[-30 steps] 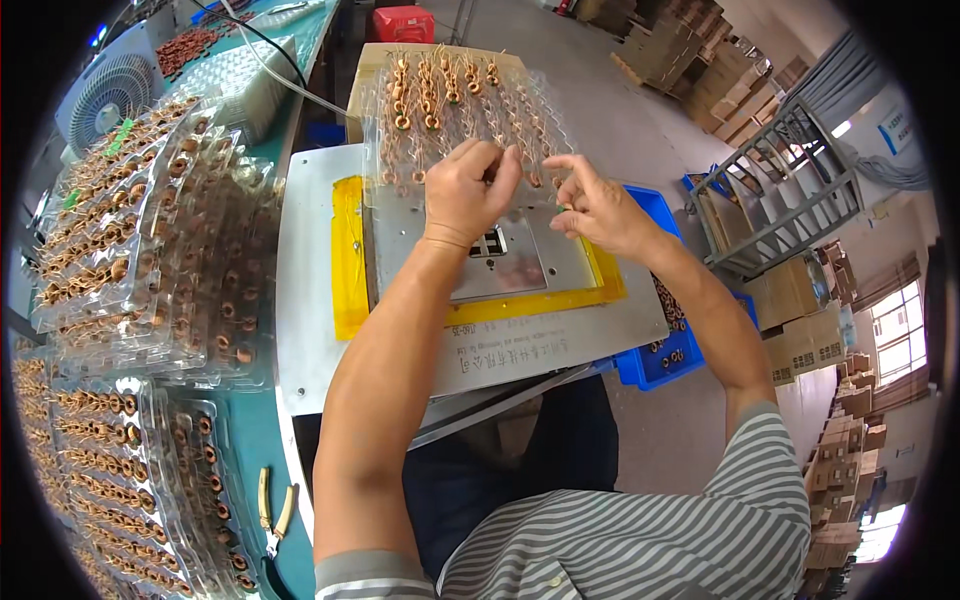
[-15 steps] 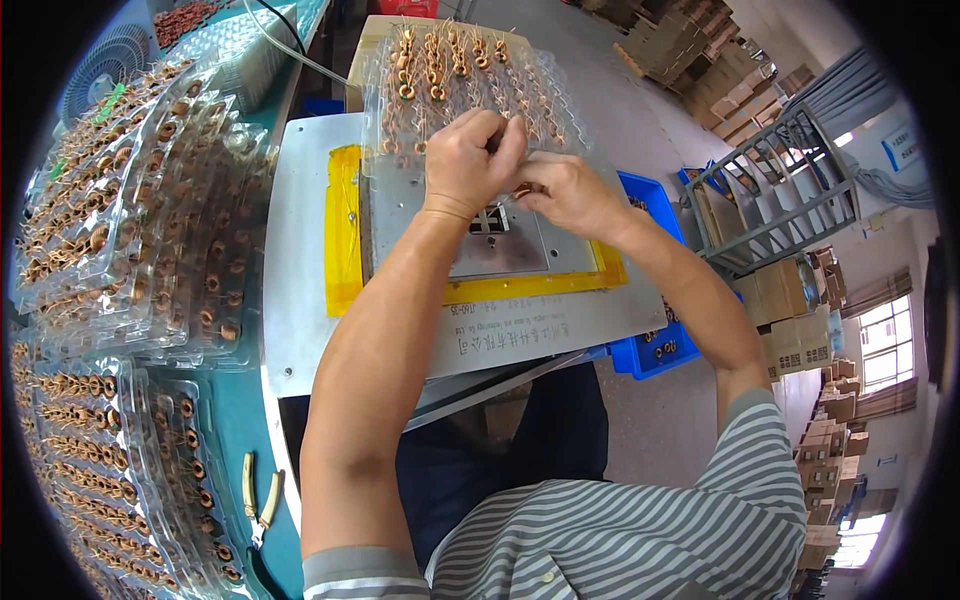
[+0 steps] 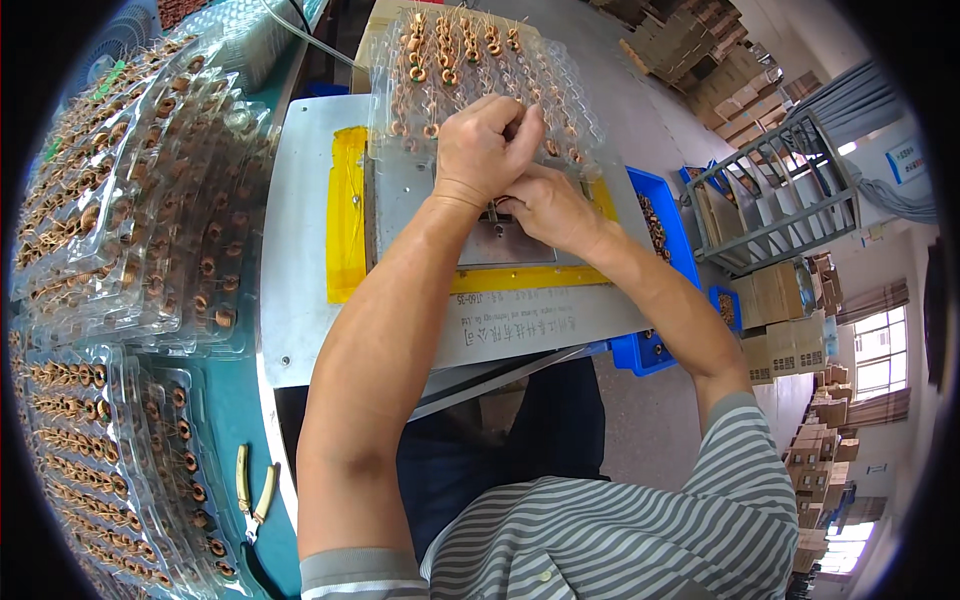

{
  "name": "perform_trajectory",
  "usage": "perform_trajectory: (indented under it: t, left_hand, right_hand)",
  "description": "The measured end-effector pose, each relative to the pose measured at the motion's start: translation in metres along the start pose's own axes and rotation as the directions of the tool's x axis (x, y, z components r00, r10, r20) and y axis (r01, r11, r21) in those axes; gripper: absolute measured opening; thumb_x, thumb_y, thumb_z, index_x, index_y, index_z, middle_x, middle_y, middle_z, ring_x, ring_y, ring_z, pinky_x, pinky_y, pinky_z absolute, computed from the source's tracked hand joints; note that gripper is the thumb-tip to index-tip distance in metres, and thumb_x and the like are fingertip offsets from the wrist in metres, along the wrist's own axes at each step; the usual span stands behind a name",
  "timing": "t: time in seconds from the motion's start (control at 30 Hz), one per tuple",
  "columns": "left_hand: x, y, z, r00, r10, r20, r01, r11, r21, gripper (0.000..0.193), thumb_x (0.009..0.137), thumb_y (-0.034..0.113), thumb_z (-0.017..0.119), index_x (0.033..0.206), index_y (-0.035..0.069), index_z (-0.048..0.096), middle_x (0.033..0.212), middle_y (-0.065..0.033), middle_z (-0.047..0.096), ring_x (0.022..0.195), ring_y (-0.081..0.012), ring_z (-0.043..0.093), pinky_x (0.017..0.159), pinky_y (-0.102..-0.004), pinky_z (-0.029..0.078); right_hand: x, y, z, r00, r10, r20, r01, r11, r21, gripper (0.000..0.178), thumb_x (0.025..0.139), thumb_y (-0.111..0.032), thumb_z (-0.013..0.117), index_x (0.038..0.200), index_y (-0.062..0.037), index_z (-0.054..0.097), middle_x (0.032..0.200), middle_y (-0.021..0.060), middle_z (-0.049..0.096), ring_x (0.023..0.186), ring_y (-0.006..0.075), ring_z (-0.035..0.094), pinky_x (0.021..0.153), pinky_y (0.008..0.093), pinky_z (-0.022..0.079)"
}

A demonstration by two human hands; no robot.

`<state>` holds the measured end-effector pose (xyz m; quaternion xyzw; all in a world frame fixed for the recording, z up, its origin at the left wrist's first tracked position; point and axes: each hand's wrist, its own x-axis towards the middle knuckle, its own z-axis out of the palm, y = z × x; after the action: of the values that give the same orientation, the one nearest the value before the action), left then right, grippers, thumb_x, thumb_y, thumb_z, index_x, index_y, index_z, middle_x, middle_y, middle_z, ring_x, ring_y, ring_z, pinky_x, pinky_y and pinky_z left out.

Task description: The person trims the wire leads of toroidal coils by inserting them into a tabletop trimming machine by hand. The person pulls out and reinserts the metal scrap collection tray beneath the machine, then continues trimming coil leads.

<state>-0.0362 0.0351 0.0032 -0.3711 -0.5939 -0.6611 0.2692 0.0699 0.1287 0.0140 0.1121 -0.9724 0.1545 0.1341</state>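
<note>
My left hand (image 3: 486, 150) is curled closed above the square metal plate (image 3: 500, 248) in the middle of the machine top. Against its wrist side my right hand (image 3: 556, 208) pinches low, its fingertips over the small opening in that plate. A bit of something small and reddish-brown shows by the right fingertips, but the fingers hide most of it. What the left fingers hold, if anything, is also hidden. Just beyond the hands, a clear plastic tray (image 3: 478, 90) carries rows of copper-wire ring coils (image 3: 447, 75) with loose wire ends.
Yellow tape (image 3: 346, 220) borders the machine plate. At left, stacked clear trays (image 3: 130, 200) full of ring coils stand on a green table, with cream-handled pliers (image 3: 256, 495) near its edge. A blue bin (image 3: 680, 240) holds small parts at right, before a metal rack (image 3: 775, 190) and cartons.
My right hand has drawn in and down, closer under the left hand and over the plate's opening. The left hand stays closed. The whole view has shifted slightly.
</note>
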Motion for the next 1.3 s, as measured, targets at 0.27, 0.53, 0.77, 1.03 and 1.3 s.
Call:
perform_trajectory:
  t: [0.27,0.53,0.77,1.03,1.3]
  left_hand:
    - [-0.003,-0.003,0.002,1.000,-0.017,0.015,0.017,1.000,0.011,0.022,0.079,0.019,0.070,0.063,0.008,0.062,0.062,-0.0077,0.060,0.055,-0.0273,0.060,0.051,-0.0368,0.048]
    - [-0.001,-0.002,0.000,0.999,0.039,-0.008,-0.039,0.999,0.014,0.023,0.082,0.020,0.070,0.066,0.004,0.063,0.060,-0.0083,0.059,0.051,-0.0230,0.058,0.050,-0.0334,0.045]
    - [-0.001,-0.002,0.001,1.000,0.030,-0.001,-0.030,0.999,0.015,0.025,0.082,0.023,0.070,0.065,0.006,0.063,0.060,-0.0085,0.060,0.052,-0.0243,0.058,0.050,-0.0349,0.045]
    - [-0.002,-0.001,0.004,1.000,0.028,-0.006,-0.027,0.999,0.020,0.024,0.082,0.023,0.069,0.067,0.006,0.065,0.061,-0.0087,0.061,0.052,-0.0244,0.059,0.051,-0.0342,0.046]
    - [-0.004,-0.003,0.000,1.000,0.023,0.001,-0.023,0.999,0.027,0.023,0.082,0.023,0.069,0.068,0.005,0.066,0.062,-0.0087,0.061,0.053,-0.0244,0.060,0.051,-0.0344,0.047]
  right_hand:
    - [0.000,0.002,0.000,0.997,-0.067,0.045,0.071,0.992,-0.106,0.020,0.080,0.000,0.064,0.099,-0.0037,0.067,0.101,0.0185,0.064,0.094,0.0387,0.062,0.079,0.0453,0.052]
    - [-0.003,0.003,0.002,0.999,-0.049,-0.015,0.048,0.998,-0.040,0.019,0.079,-0.002,0.066,0.098,-0.0012,0.065,0.098,0.0188,0.065,0.091,0.0394,0.063,0.079,0.0453,0.051]
    - [-0.001,0.004,-0.006,0.999,-0.005,-0.044,0.004,1.000,-0.022,0.021,0.081,-0.003,0.066,0.101,-0.0002,0.063,0.102,0.0186,0.063,0.093,0.0405,0.062,0.080,0.0456,0.051]
    - [0.004,0.007,0.007,0.992,-0.122,0.020,0.123,0.989,-0.086,0.013,0.080,-0.001,0.064,0.092,-0.0003,0.069,0.090,0.0195,0.067,0.086,0.0394,0.064,0.074,0.0458,0.051]
    - [0.005,0.001,0.011,0.999,0.021,0.036,-0.019,0.997,-0.076,0.015,0.080,-0.006,0.066,0.094,-0.0026,0.070,0.085,0.0194,0.068,0.081,0.0405,0.065,0.072,0.0467,0.052]
